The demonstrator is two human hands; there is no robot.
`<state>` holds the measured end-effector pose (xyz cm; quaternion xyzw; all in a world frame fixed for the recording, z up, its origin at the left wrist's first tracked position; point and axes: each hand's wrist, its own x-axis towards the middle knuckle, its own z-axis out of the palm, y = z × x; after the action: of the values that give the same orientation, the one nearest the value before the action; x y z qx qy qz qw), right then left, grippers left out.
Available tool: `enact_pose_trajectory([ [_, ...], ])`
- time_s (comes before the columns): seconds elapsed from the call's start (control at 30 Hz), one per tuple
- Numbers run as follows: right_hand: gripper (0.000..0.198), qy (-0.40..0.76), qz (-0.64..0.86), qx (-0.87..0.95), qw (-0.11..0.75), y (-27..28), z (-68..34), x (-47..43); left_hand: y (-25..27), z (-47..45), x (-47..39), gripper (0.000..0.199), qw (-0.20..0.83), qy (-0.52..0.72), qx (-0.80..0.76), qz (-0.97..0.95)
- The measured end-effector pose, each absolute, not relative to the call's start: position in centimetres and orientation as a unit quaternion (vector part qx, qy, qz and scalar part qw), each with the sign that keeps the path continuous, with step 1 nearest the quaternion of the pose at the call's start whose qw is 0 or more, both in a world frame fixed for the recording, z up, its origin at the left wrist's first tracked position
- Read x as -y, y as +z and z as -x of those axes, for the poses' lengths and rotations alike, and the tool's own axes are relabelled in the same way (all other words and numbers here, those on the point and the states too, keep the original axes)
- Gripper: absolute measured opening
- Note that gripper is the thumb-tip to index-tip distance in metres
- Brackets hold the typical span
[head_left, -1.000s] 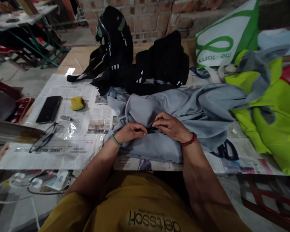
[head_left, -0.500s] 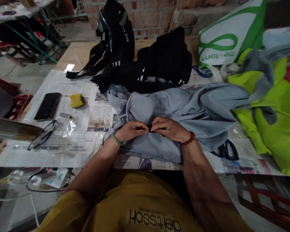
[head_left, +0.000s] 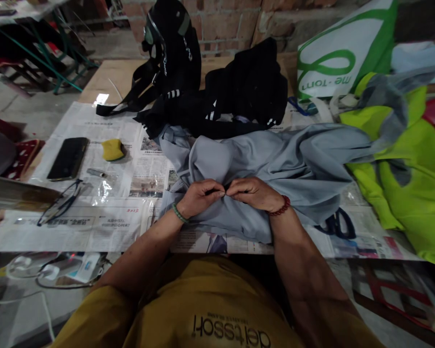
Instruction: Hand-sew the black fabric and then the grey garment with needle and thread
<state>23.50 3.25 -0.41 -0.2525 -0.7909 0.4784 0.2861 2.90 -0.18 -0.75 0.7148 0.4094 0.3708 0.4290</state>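
While grey cloth (head_left: 261, 150) lies rumpled beneath, left hand (head_left: 200, 198) and right hand (head_left: 256, 194) pinch closed; anything held unclear.

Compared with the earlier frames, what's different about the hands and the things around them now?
The left hand has shifted slightly toward the right hand, narrowing the gap between their fingertips over the grey cloth. Anything between the fingertips is too small to make out; no pickup or release is visible. The phone and sponge stayed put.
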Motion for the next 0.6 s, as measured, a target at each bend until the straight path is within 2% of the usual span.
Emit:
enact_pose_trajectory([
  [0.1,0.014,0.485,0.263,0.784,0.284,-0.4,-23.5,-3.1,-1.0,-3.1,0.1,0.014,0.426,0.384,-0.418,-0.705],
  [0.3,0.018,0.490,0.318,0.764,0.273,0.1,-23.5,-3.2,-1.1,-2.8,-0.3,0.015,0.488,0.367,-0.434,-0.662],
  [0.5,0.017,0.624,0.363,0.617,0.314,0.1,-22.9,-2.9,-1.0,-2.9,-0.3,0.016,0.533,0.362,-0.402,-0.650],
  [0.6,0.020,0.653,0.352,0.578,0.340,-0.1,-22.4,-2.8,-1.0,-3.0,-0.2,0.016,0.541,0.361,-0.396,-0.649],
])
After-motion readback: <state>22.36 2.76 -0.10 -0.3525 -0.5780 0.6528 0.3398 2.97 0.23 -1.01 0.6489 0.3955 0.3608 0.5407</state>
